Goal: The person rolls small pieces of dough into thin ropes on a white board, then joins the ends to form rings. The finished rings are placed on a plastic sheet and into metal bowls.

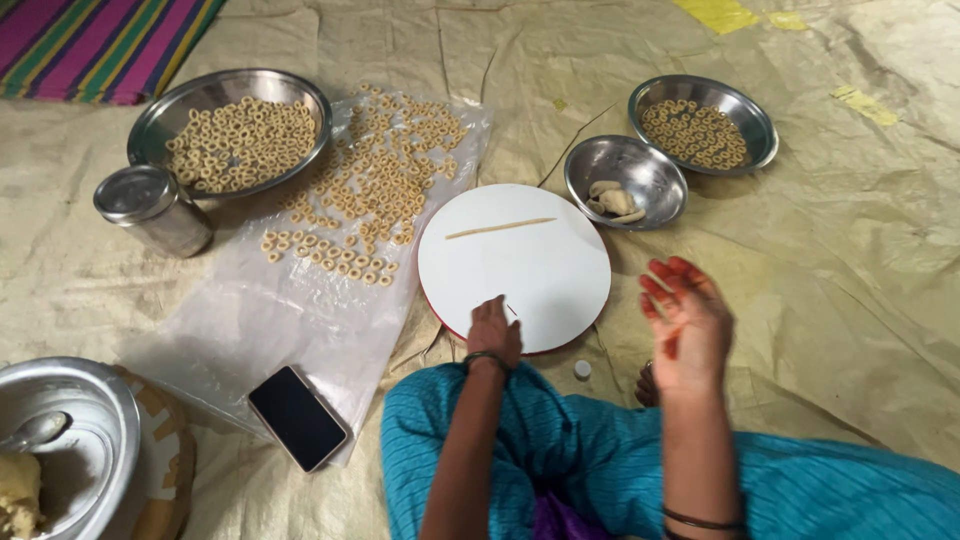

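A round white board [540, 280] lies on the floor sheet in front of me, with one thin rolled strip of dough [500, 228] across its far part. My left hand [494, 330] rests on the board's near edge, fingers curled down; I cannot tell whether it pinches anything. My right hand [685, 325] hovers open to the right of the board, palm up and stained red, holding nothing. A small steel bowl [640, 165] with dough lumps [612, 200] stands just beyond the board.
Small dough rings [375, 185] are spread on a clear plastic sheet [290, 310] to the left. Steel plates of rings stand at back left [160, 115] and back right [750, 110]. A steel tin [155, 208], a phone [297, 417] and a big dough pan [105, 420] lie left.
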